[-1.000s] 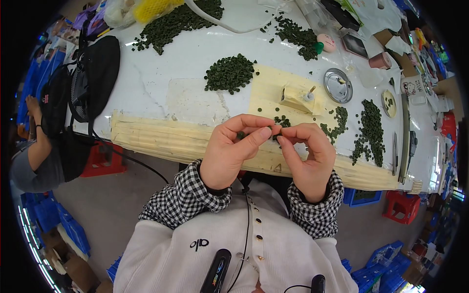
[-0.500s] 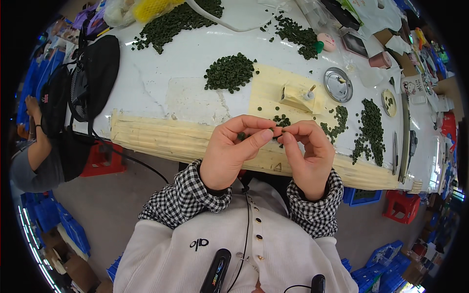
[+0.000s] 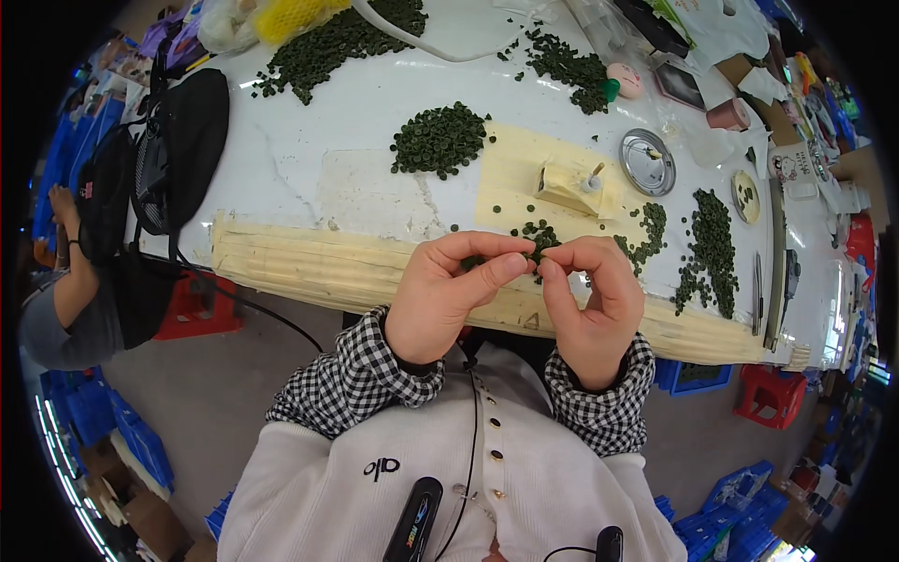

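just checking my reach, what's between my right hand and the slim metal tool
The head view shows a heap of small dark green discs there, nearer the tool.

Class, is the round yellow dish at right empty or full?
Neither: a few green pieces lie in the dish, with bare yellow bottom around them.

Bench (image 3: 276,131) surroundings: bag, stools, crate, netting.
Black bag (image 3: 201,140), left end; red stool (image 3: 201,309), on floor below it; second red stool (image 3: 770,398), lower right; blue crate (image 3: 693,377), beside the latter; yellow netting (image 3: 295,17), upper left; pinkish-brown cylinder (image 3: 728,115), upper right.
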{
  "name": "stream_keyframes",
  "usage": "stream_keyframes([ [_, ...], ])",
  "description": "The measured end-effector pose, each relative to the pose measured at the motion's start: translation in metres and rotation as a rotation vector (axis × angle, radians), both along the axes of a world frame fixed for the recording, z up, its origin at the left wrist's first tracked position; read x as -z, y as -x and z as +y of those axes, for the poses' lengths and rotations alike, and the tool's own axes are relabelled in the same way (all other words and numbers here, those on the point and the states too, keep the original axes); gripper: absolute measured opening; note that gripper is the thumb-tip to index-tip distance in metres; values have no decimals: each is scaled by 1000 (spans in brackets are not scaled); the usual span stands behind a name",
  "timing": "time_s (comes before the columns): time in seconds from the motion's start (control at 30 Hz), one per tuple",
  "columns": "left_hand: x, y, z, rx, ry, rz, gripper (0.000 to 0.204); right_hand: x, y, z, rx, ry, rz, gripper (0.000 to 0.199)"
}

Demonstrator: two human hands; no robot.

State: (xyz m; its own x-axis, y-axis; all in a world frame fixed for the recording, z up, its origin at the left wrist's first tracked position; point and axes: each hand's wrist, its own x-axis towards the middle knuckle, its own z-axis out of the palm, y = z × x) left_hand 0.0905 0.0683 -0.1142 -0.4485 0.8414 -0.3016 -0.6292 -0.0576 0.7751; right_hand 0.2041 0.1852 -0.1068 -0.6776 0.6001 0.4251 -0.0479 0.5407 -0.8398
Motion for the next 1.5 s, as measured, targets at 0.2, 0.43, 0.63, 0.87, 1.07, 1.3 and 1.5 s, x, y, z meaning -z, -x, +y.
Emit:
stream_keyframes([
  [0.2, 0, 0, 0, 20, 3, -24, 17, -4, 4, -6, 34, -131, 12, 16],
  [0.43, 3, -1, 0, -7, -25, -54, 17, -2, 5, -7, 43, -322, 63, 20],
  [0.63, 4, 4, -2, 31, -32, -158, 18, -5, 1, -4, -69, -212, 60, 20],
  [0.87, 5, 5, -2, 96, -65, -139, 15, -7, -4, 0, -82, -71, 46, 20],
  [1.07, -5, 7, -4, 88, 37, 56, 15, -5, -1, -4, -13, -254, 39, 18],
  [1.3, -3, -1, -3, 30, 80, 232, 14, 6, -4, 0, -93, 118, 37, 13],
  [1.5, -1, -4, -3, 6, 65, 284, 14, 9, -5, -2, -131, 376, 19, 10],
])
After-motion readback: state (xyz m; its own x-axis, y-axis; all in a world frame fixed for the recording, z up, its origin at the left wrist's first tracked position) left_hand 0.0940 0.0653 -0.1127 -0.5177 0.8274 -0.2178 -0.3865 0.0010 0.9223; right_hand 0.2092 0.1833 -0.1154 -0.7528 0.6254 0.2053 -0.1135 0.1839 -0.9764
